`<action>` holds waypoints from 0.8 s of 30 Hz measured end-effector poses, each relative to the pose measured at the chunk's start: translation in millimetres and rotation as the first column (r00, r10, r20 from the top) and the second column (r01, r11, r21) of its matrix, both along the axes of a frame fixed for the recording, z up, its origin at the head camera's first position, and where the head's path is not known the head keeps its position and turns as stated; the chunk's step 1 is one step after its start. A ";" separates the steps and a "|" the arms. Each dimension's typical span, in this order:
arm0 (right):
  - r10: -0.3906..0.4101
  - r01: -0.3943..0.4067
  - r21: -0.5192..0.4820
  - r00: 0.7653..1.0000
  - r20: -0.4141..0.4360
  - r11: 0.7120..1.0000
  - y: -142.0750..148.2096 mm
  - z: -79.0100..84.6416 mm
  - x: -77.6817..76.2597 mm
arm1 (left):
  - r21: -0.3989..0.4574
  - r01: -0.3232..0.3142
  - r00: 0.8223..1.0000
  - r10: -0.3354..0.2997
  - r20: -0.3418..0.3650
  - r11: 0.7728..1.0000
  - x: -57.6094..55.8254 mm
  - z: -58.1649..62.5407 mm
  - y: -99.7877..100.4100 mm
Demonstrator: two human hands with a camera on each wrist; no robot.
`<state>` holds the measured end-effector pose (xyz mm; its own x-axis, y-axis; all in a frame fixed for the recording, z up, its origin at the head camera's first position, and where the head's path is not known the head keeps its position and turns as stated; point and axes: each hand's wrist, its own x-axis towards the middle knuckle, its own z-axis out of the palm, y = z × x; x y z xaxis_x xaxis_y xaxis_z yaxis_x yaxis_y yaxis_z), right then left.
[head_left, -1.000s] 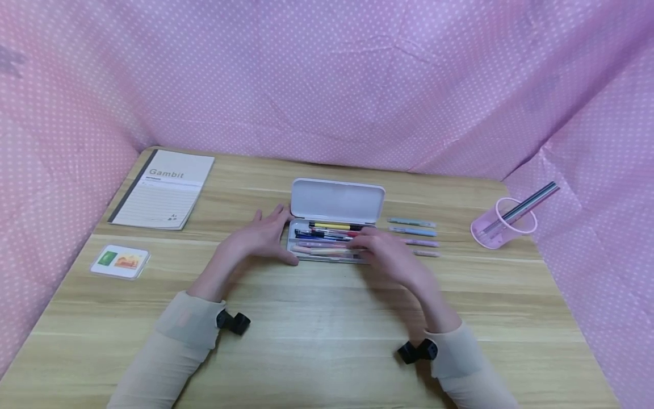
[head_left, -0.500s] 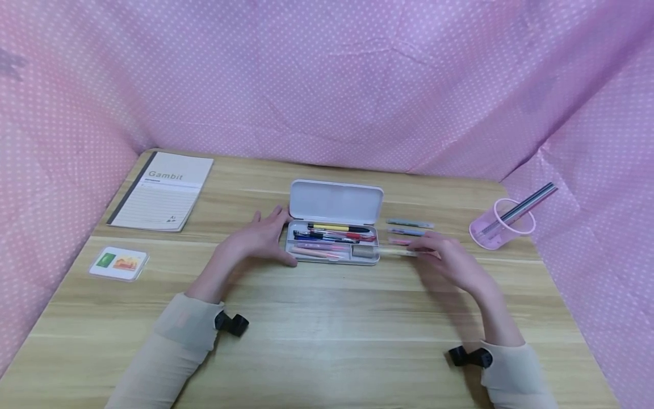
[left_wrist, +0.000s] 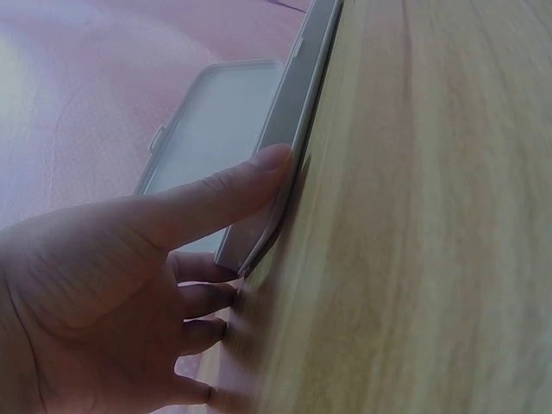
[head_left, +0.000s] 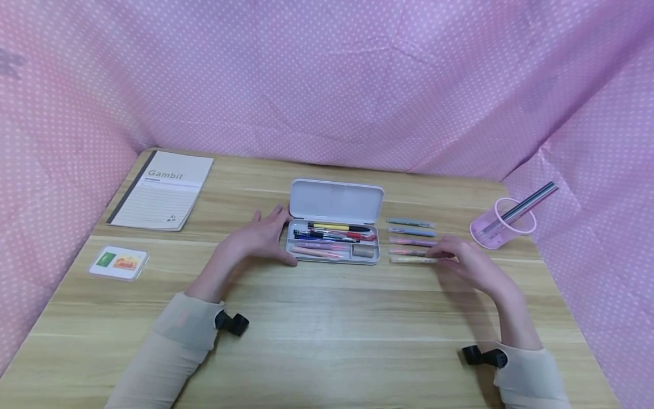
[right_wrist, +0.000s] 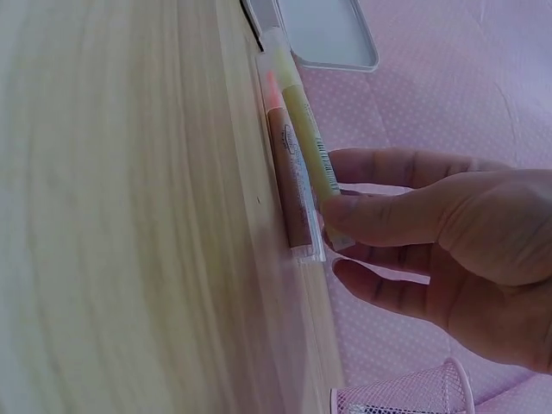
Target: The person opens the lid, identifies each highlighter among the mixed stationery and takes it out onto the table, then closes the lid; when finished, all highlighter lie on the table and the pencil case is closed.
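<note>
An open white pencil case holds several pens and markers, with a grey-brown block in its front right compartment. My left hand spans the case's left end. Its straight thumb touches the front wall, with the other fingers extended by the end. To the right of the case, my right hand pinches the outer end of a yellow highlighter between thumb and fingers. Beside it lies a pink-tipped highlighter. Behind these are a purple highlighter, a blue one and a green one, roughly parallel.
A pink mesh pen cup with pencils leans or lies at the table's right. On the left are a notebook and a small clear-edged card case. Pink dotted cloth rises behind the wooden table.
My right hand has moved from the pencil case to the right, taking the yellow highlighter out to the front of the row. The grey-brown block is now uncovered. My left hand stays put.
</note>
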<state>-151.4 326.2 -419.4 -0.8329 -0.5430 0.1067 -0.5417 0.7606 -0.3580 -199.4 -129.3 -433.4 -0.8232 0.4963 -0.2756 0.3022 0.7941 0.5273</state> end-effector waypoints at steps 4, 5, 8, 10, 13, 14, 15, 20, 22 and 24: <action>0.009 -0.009 0.019 1.000 -0.014 1.000 -1.7 -1.6 -0.1 | 0.001 -0.002 1.000 0.002 0.003 1.000 0.1 0.9 0.2; 0.009 -0.008 0.025 1.000 -0.016 1.000 -2.4 -2.1 0.1 | -0.002 -0.003 1.000 0.003 0.004 1.000 0.0 1.0 0.3; 0.001 0.000 0.050 1.000 -0.008 0.999 -5.3 -2.7 0.6 | 0.000 -0.003 1.000 0.003 0.004 1.000 0.5 1.0 0.0; -0.007 0.007 0.068 1.000 0.001 0.998 -7.1 -2.8 0.9 | -0.003 -0.005 1.000 0.005 0.005 1.000 0.5 0.4 -0.1; -0.017 0.016 0.082 1.000 0.013 0.996 -9.2 -2.6 0.9 | -0.003 -0.005 1.000 0.005 0.004 1.000 0.9 0.4 0.0; -0.018 0.017 0.085 1.000 0.014 0.996 -9.6 -2.6 0.7 | -0.003 -0.006 1.000 0.006 0.003 1.000 1.0 0.6 0.1; -0.019 0.017 0.084 1.000 0.016 0.996 -10.0 -2.7 0.4 | -0.005 -0.009 1.000 0.009 0.003 1.000 1.1 1.1 0.1; -0.031 0.027 0.082 0.999 0.039 0.996 -10.7 -3.9 -0.5 | -0.004 -0.007 1.000 0.007 0.003 1.000 1.3 2.6 0.2; -0.038 0.034 0.085 0.998 0.049 0.996 -10.7 -4.3 -0.6 | -0.008 -0.005 1.000 0.005 0.005 1.000 1.0 2.2 0.0; -0.044 0.039 0.088 0.998 0.054 0.995 -10.9 -4.2 -0.5 | -0.007 -0.001 1.000 0.001 0.004 1.000 0.5 1.2 -0.4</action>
